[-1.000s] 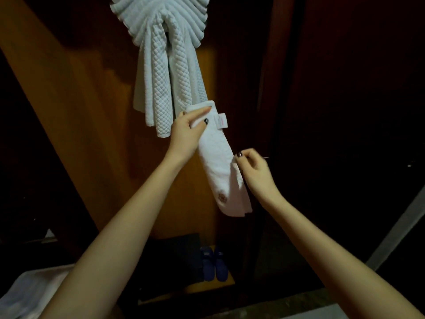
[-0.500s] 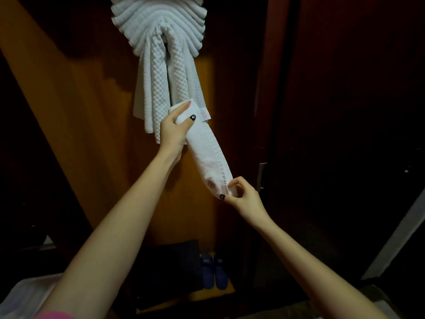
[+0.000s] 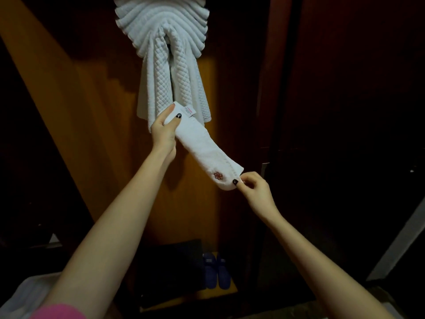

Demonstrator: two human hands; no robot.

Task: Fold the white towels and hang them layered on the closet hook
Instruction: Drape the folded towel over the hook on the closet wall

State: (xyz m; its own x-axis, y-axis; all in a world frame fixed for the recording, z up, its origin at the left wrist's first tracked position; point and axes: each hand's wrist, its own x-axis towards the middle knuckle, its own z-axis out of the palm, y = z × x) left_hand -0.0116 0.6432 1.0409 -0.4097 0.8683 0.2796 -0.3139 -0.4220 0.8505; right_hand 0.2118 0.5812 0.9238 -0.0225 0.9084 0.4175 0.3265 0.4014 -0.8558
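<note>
Item: narrow folded white terry towel (image 3: pixel 202 148), below the hung quilted white towel (image 3: pixel 170 72) | my left hand (image 3: pixel 164 132) clasps its top, right hand (image 3: pixel 255 192) pinches its bottom | soft, light, floppy; I'd grip both ends.

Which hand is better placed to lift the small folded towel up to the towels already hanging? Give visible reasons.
Probably the left hand. It grips the upper end of the small folded towel, just below the hanging towels. The right hand only pinches the lower end, farther from them.
</note>
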